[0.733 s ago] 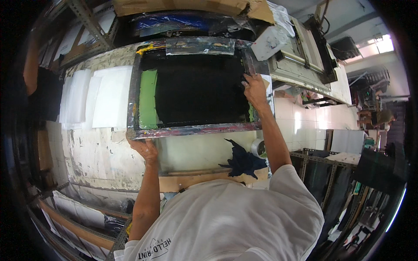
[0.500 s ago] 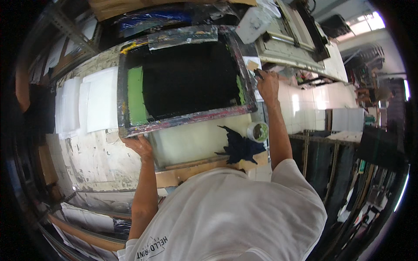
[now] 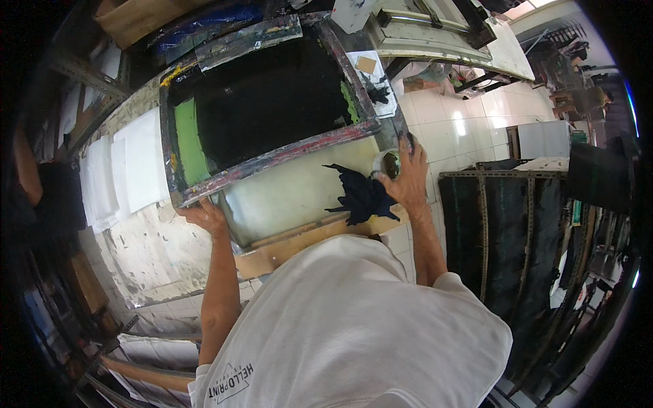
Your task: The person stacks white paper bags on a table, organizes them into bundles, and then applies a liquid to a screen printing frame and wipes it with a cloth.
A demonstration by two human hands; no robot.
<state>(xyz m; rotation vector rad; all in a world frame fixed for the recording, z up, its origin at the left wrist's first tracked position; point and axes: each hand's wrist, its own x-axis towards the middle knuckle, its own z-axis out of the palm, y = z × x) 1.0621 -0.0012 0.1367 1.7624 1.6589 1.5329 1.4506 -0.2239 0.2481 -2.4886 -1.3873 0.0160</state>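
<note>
At the near left corner of a paint-stained screen-printing frame [image 3: 272, 163], my left hand [image 3: 206, 217] is closed on the frame's edge. The frame holds a dark screen [image 3: 272, 102] with a green strip on its left. My right hand [image 3: 410, 173] spreads its thumb and fingers around the right side of a tape roll [image 3: 385, 162], which it partly hides. I cannot tell how firmly it touches the roll. Dark smudges show at its fingertips. A crumpled dark blue cloth [image 3: 362, 195] lies beside my thumb, on the pale board [image 3: 292, 183] in front of the frame.
White sheets [image 3: 139, 160] lie on the stained table [image 3: 170, 245] at the left. Beyond the roll is white paper [image 3: 375, 75] with a dark scrap and a tan square. A machine table [image 3: 435, 47] stands far right, a dark rack [image 3: 496, 231] nearer. Another person's arm [image 3: 27, 166] shows far left.
My right hand has come back toward me from the white paper to the tape roll, with its fingers spread. My left hand stays at the frame's corner. The whole view has shifted.
</note>
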